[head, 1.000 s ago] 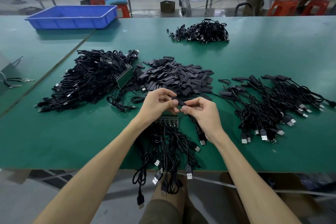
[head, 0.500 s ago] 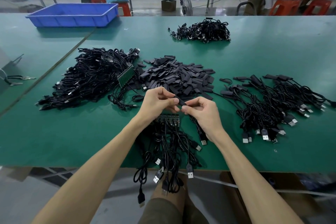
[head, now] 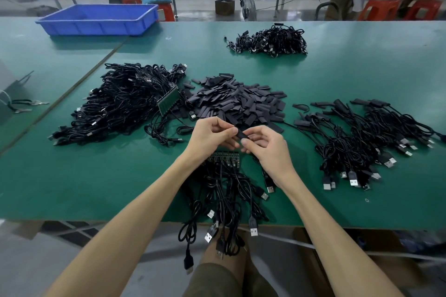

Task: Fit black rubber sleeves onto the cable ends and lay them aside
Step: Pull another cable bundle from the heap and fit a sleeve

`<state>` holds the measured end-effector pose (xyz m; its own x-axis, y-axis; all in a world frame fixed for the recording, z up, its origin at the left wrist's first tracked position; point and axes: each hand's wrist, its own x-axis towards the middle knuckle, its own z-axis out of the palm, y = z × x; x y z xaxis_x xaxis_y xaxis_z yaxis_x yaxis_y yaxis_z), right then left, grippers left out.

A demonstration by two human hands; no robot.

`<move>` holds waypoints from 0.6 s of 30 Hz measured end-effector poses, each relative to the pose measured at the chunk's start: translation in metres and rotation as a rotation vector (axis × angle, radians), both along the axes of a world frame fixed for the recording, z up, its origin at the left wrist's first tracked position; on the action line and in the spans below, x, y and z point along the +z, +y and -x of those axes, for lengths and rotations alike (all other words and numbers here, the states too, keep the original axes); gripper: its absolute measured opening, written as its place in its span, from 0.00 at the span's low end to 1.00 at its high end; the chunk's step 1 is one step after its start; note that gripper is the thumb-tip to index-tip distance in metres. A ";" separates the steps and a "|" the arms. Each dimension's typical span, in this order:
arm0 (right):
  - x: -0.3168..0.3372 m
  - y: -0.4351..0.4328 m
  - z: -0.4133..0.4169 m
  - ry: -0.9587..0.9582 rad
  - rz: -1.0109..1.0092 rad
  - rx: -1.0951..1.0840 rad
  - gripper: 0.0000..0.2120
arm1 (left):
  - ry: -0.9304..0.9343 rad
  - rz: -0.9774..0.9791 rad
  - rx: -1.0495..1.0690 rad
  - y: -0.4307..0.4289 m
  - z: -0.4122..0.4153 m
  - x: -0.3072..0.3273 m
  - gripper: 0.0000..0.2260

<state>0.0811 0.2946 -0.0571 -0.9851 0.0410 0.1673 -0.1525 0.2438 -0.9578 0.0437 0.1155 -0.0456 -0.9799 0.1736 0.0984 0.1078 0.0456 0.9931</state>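
Black rubber sleeve [head: 242, 136] is up off the green table [head: 72, 176], caught between the two hands just in front of the heap of loose sleeves [head: 239, 103]. What a small thing it is: light as nothing, soft and squashy by the look of it, likely grippy rather than slick, so it should buckle if squeezed hard in the middle. Best hold, I'd say, is a light pinch on its sides near one end, leaving the mouth round for the cable end to go in. Left hand [head: 212, 137] has it, thumb and fingertips [head: 233, 130] closed together on the sleeve's left end, the other fingers curled loosely behind. Right hand [head: 268, 149] meets it from the other side, its fingertips [head: 245, 143] bunched close and nipping the sleeve's right end, with a thin black cable [head: 266, 176] trailing down under the palm to a plug lying on the table. Whether the cable end is already inside the sleeve, I cannot tell, because the fingers cover that join. Below the hands a small circuit strip [head: 224, 155] sits on a bunch of cables [head: 224, 200] that droops over the table edge. A big tangled cable pile [head: 125, 101] waits to the left, and well apart on the right lies a spread of sleeved cables [head: 362, 142], the lay-aside spot by my reckoning.
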 end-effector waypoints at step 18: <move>-0.003 0.002 0.002 0.005 0.002 -0.021 0.07 | 0.032 0.018 -0.023 0.001 0.003 -0.005 0.08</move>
